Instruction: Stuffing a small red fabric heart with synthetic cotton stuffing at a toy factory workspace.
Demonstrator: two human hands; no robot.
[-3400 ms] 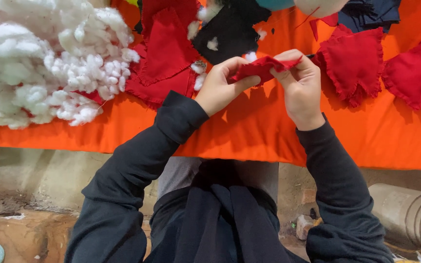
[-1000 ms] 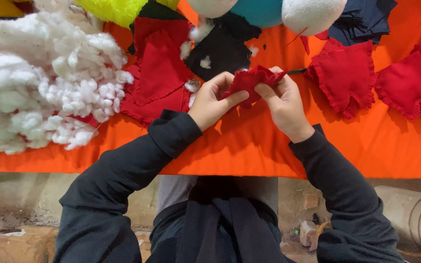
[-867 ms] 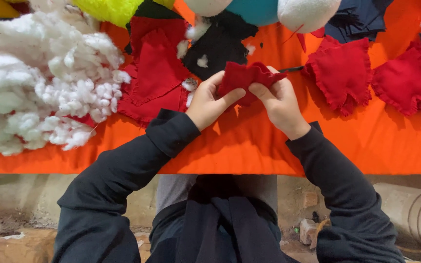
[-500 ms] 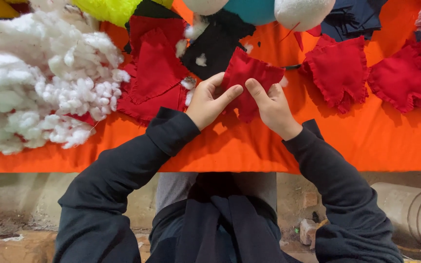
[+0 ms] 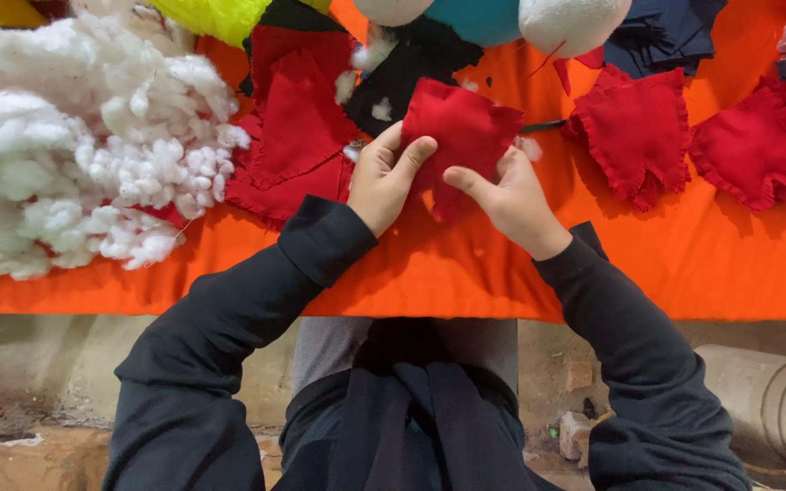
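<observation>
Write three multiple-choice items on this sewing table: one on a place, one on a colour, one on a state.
1. Where does the white stuffing lie?
A. Left of the hands
B. Right of the hands
C. On the floor

2. What colour is the tablecloth?
A. Green
B. Orange
C. Grey

3. How is the red fabric piece held?
A. By the left hand alone
B. Lying free on the table
C. By both hands

Answers:
1 A, the fluffy heap fills the left part of the table.
2 B, bright orange cloth covers the table and hangs over its front edge.
3 C, the left hand and the right hand each grip a side of it.
</observation>
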